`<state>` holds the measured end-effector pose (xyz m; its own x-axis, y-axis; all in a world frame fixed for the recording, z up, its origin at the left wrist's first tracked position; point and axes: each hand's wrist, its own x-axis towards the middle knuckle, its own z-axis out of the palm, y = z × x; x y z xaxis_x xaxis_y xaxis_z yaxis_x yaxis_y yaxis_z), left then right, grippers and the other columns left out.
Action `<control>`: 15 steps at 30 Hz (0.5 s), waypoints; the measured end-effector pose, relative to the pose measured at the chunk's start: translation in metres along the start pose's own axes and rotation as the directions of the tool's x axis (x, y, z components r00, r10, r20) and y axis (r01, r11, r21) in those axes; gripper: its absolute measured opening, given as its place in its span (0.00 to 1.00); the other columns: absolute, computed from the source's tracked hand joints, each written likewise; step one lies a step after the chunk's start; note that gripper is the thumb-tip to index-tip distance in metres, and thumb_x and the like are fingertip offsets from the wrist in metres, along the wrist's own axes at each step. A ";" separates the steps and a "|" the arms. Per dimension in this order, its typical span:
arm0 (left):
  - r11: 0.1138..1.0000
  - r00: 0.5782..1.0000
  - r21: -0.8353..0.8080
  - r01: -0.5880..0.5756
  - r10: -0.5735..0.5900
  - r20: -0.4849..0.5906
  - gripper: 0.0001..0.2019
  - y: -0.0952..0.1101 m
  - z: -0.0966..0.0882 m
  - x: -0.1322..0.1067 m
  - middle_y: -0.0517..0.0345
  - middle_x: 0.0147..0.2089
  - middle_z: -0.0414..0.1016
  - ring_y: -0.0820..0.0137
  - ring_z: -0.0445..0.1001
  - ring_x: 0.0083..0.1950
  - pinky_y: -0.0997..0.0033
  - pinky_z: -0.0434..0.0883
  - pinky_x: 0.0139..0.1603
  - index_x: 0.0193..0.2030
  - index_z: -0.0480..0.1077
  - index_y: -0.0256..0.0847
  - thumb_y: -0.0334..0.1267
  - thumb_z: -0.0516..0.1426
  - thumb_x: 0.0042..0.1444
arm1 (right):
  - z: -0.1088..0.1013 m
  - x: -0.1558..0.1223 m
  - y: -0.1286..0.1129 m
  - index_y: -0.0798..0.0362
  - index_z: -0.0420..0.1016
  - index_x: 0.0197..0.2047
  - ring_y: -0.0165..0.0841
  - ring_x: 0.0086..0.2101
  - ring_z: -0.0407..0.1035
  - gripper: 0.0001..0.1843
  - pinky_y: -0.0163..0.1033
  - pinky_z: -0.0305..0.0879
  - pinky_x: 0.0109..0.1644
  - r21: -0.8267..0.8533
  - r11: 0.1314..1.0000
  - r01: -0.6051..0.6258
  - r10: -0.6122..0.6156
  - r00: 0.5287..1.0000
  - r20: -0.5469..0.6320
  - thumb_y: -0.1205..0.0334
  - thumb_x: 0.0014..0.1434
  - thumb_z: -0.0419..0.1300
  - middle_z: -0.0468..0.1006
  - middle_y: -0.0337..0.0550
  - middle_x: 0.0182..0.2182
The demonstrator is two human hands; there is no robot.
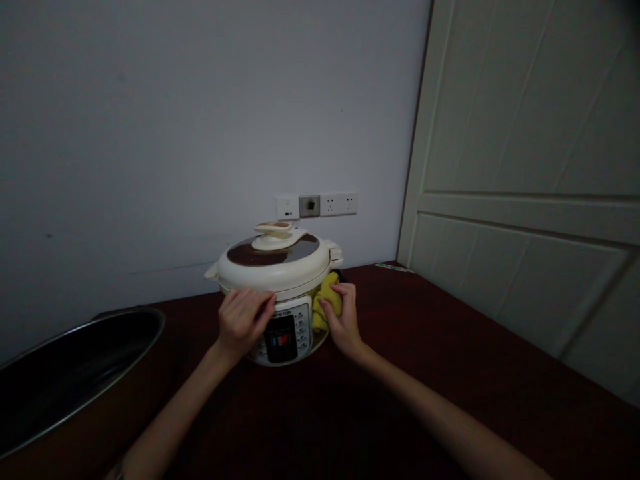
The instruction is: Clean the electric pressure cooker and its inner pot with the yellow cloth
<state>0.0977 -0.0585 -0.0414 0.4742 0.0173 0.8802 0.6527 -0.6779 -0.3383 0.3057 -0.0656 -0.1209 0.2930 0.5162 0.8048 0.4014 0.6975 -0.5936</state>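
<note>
A white electric pressure cooker (pixel 270 277) with a brown lid top and a front control panel stands on a dark red table. My left hand (pixel 245 320) is closed at the cooker's front left, its curled fingers against the edge just below the lid. Whether it grips that rim or something thin is hidden. At the cooker's right side, my right hand (pixel 345 320) is closed on a yellow cloth (pixel 327 300), which touches the cooker's body. The lid is on, with its handle (pixel 274 230) on top.
A large dark pan (pixel 145 327) with a metal rim stands at the left. Wall sockets (pixel 330 204) are behind the cooker. A white panelled door (pixel 520 200) borders the right side, and a small printed strip (pixel 394 268) lies at the table's back edge (pixel 370 267).
</note>
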 end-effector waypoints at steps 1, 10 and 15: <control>1.000 1.000 -0.006 -0.004 0.004 0.003 0.01 0.000 0.000 0.000 0.60 0.25 0.73 0.73 0.68 0.25 0.69 0.59 0.30 0.34 0.68 0.38 0.30 0.56 0.55 | 0.000 -0.006 0.011 0.50 0.59 0.46 0.36 0.45 0.60 0.12 0.47 0.58 0.52 0.000 0.999 -0.034 0.034 0.999 -0.013 0.57 0.60 0.53 0.61 0.45 0.42; 1.000 1.000 -0.017 0.017 -0.017 -0.008 0.01 0.002 0.000 0.000 0.59 0.25 0.73 0.72 0.70 0.26 0.69 0.59 0.30 0.33 0.68 0.38 0.30 0.56 0.56 | -0.006 -0.003 0.010 0.49 0.59 0.45 0.35 0.43 0.60 0.10 0.46 0.60 0.50 -0.030 0.999 -0.039 0.040 0.998 0.050 0.58 0.60 0.53 0.61 0.44 0.41; 0.999 0.999 -0.012 0.040 -0.040 -0.007 0.02 0.001 0.001 -0.002 0.59 0.26 0.75 0.72 0.71 0.27 0.70 0.60 0.31 0.34 0.68 0.38 0.32 0.55 0.57 | -0.005 0.014 0.001 0.50 0.62 0.43 0.36 0.43 0.61 0.12 0.45 0.60 0.50 0.002 0.998 0.066 -0.066 0.996 0.056 0.58 0.57 0.57 0.63 0.44 0.40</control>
<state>0.0983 -0.0585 -0.0434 0.4438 0.0394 0.8953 0.6642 -0.6851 -0.2991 0.3142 -0.0603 -0.1105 0.2168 0.4960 0.8408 0.4182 0.7310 -0.5391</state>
